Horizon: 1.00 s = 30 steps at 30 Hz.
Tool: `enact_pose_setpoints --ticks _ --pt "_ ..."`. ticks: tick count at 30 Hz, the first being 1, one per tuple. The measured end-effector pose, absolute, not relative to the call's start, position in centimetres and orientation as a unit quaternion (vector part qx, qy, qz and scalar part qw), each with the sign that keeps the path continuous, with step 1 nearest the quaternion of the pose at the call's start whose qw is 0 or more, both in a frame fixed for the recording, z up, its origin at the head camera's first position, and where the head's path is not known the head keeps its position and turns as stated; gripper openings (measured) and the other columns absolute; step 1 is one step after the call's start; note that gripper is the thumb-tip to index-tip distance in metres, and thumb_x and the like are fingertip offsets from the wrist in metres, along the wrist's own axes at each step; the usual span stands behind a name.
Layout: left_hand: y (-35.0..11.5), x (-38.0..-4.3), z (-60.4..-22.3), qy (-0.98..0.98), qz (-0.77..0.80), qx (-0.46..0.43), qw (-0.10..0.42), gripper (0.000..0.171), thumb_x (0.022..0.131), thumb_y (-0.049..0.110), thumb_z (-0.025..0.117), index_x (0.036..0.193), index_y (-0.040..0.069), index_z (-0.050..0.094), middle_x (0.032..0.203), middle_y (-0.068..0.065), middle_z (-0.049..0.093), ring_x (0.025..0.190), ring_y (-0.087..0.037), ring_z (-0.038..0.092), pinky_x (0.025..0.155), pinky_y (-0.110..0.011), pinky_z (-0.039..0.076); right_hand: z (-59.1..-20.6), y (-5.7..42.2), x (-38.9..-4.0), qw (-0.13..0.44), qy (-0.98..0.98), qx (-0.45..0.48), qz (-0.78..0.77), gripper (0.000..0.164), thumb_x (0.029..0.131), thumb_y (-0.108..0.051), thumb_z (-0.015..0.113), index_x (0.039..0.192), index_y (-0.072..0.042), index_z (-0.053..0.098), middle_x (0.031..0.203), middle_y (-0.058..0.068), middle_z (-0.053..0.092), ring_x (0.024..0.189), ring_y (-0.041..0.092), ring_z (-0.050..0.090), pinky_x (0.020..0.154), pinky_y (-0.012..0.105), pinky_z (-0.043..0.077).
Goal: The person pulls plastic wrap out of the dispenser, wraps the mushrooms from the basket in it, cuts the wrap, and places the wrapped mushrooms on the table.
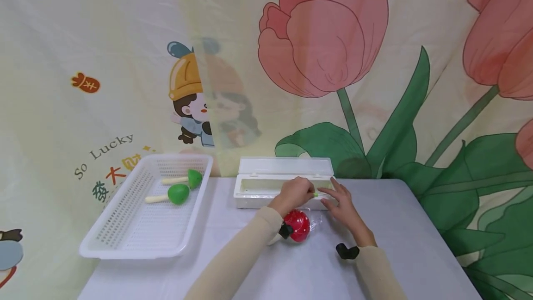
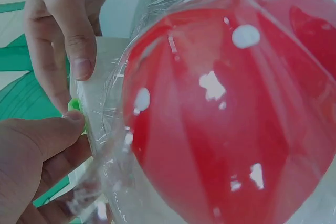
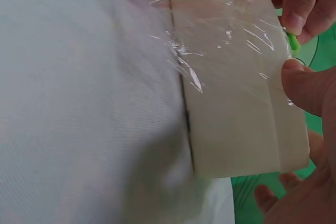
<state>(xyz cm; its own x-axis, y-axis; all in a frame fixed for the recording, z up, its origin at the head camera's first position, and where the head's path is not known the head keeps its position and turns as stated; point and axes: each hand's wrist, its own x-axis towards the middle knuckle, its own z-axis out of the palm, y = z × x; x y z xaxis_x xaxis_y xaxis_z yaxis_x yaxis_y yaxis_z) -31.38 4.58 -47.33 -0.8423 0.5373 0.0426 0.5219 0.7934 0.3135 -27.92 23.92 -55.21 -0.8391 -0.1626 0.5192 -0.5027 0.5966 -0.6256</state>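
Observation:
A long white box stands on the table with its lid raised. My left hand pinches a small bright green piece between thumb and fingers at the box's upper front edge. My right hand is by the box's right part, fingers spread, its thumb at that same edge. In front of the box lies a round red head with white dots, a maraca, with clear plastic film over it. The film also covers part of the box front. My left forearm hides part of the maraca's handle.
To the left stands a white perforated basket holding two green maracas with pale handles. A printed curtain hangs behind the table. Black wrist cameras sit on both wrists.

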Motion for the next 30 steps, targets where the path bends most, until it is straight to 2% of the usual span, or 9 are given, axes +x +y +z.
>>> enact_pose_setpoints --ticks 4,7,10,14,24,30 --pt "4.7 -31.4 -47.3 0.946 0.159 0.281 0.024 0.015 0.096 0.023 0.074 0.108 0.019 0.081 0.1 0.006 0.078 0.09 -0.009 0.07 0.078 -0.026 0.056 -55.0 23.7 -27.7 0.156 -0.881 0.16 0.418 0.029 0.097 -0.014 0.069 0.124 -0.003 0.072 0.157 0.035 0.037 0.141 0.065 0.03 0.114 0.078 0.016" --pt "4.7 -31.4 -47.3 0.946 0.162 0.282 0.021 0.015 0.096 0.023 0.074 0.108 0.018 0.081 0.099 0.005 0.078 0.09 -0.009 0.07 0.077 -0.026 0.056 -54.8 23.6 -27.6 0.124 -0.89 0.127 0.42 0.027 0.099 -0.012 0.067 0.125 -0.005 0.072 0.152 0.026 0.049 0.143 0.058 0.033 0.116 0.075 0.016" --pt "4.7 -31.5 -47.3 0.944 0.165 0.283 0.02 0.014 0.096 0.023 0.074 0.108 0.018 0.081 0.099 0.005 0.078 0.09 -0.009 0.07 0.076 -0.025 0.055 -54.8 23.8 -27.6 0.134 -0.885 0.115 0.431 0.024 0.097 -0.011 0.07 0.12 -0.006 0.074 0.133 0.021 0.067 0.135 0.048 0.049 0.116 0.071 0.025" --pt "4.7 -31.5 -47.4 0.942 0.178 0.282 0.026 0.015 0.097 0.024 0.073 0.109 0.018 0.08 0.101 0.005 0.078 0.091 -0.009 0.069 0.078 -0.025 0.055 -55.0 23.9 -27.7 0.158 -0.878 0.115 0.438 0.022 0.094 -0.009 0.074 0.115 -0.005 0.076 0.117 0.018 0.073 0.122 0.042 0.059 0.114 0.067 0.031" --pt "4.3 -31.3 -47.4 0.94 0.163 0.297 0.036 0.016 0.098 0.024 0.072 0.109 0.017 0.08 0.101 0.005 0.077 0.089 -0.008 0.068 0.079 -0.024 0.056 -55.2 23.6 -27.5 0.177 -0.877 0.111 0.434 0.021 0.092 -0.008 0.076 0.112 -0.004 0.077 0.113 0.019 0.074 0.119 0.043 0.062 0.115 0.069 0.028" --pt "3.4 -31.6 -47.5 0.939 0.158 0.305 0.029 0.015 0.097 0.024 0.072 0.108 0.017 0.08 0.103 0.005 0.078 0.095 -0.01 0.07 0.082 -0.026 0.056 -55.2 23.7 -27.5 0.17 -0.88 0.109 0.431 0.021 0.091 -0.008 0.076 0.112 -0.004 0.077 0.114 0.019 0.074 0.118 0.043 0.061 0.111 0.067 0.036"
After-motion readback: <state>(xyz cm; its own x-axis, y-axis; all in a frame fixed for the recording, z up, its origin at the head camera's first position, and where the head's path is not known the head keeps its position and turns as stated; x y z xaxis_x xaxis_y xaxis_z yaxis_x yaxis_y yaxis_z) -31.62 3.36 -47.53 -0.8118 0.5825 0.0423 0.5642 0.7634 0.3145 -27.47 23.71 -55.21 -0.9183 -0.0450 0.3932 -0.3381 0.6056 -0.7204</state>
